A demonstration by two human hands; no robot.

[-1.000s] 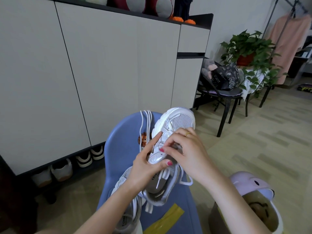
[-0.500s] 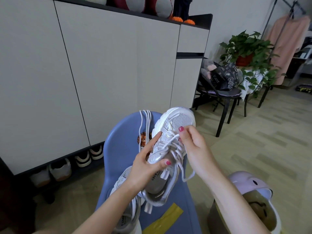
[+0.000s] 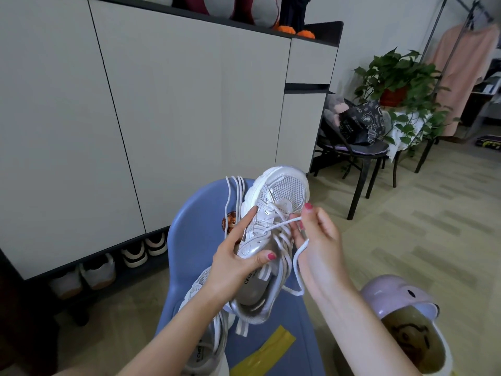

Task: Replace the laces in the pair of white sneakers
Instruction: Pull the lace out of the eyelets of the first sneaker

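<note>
White sneaker (image 3: 273,213) is up in the air over the blue chair (image 3: 195,240), toe pointing away from you. You're holding it w/ your left hand (image 3: 238,264), thumb curled over the side & fingers under the sole. Your right hand (image 3: 315,240) is pinching the white lace (image 3: 282,225) near the toe, pulling it sideways; the loose end is hanging down by your wrist. 2nd sneaker (image 3: 206,340) is lying on the seat below. Spare laces (image 3: 235,194) are hanging over the chair back.
</note>
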